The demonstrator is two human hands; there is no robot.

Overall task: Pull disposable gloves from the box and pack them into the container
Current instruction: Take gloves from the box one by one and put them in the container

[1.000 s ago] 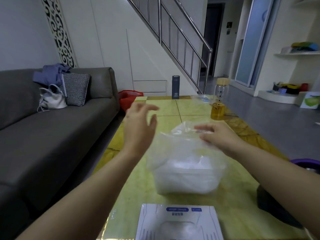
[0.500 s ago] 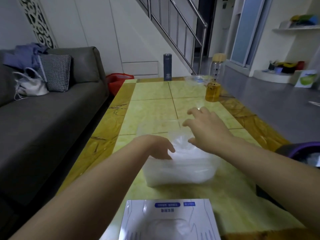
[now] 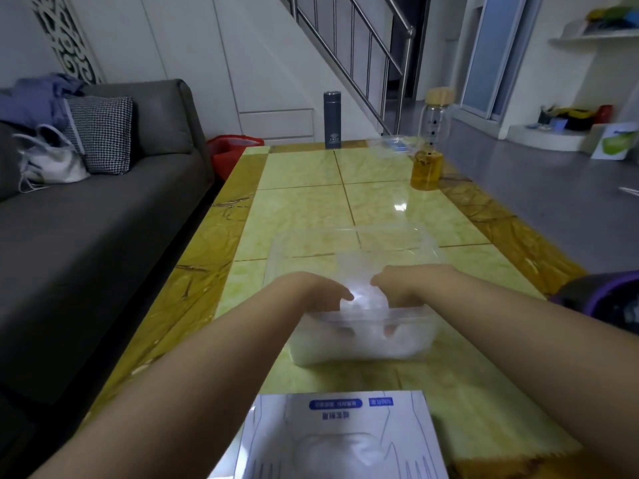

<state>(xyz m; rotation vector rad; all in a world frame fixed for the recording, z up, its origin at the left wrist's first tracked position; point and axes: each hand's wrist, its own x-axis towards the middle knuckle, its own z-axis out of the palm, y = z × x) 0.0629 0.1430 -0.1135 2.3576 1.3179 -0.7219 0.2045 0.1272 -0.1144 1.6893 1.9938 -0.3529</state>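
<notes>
On one table [image 3: 304, 209]: one glove box [image 3: 342, 437] at near edge, one clear container [image 3: 415, 344] just beyond, lid open. Looks well along: container mostly filled with one white wad of gloves [image 3: 363, 299], singles uncountable; more left in box, lid unshut. Two hands, left hand [image 3: 311, 292] and right hand [image 3: 404, 286], sunk into wad, fingers hidden, grip or press unclear.

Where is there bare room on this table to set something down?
Bare: the yellow-green table's middle, between the clear plastic container's open lid, the grey metal flask and the amber-filled glass jar; its left border too. Crowded: the near end, left hand and right hand in the container, white glove box nearest.
</notes>
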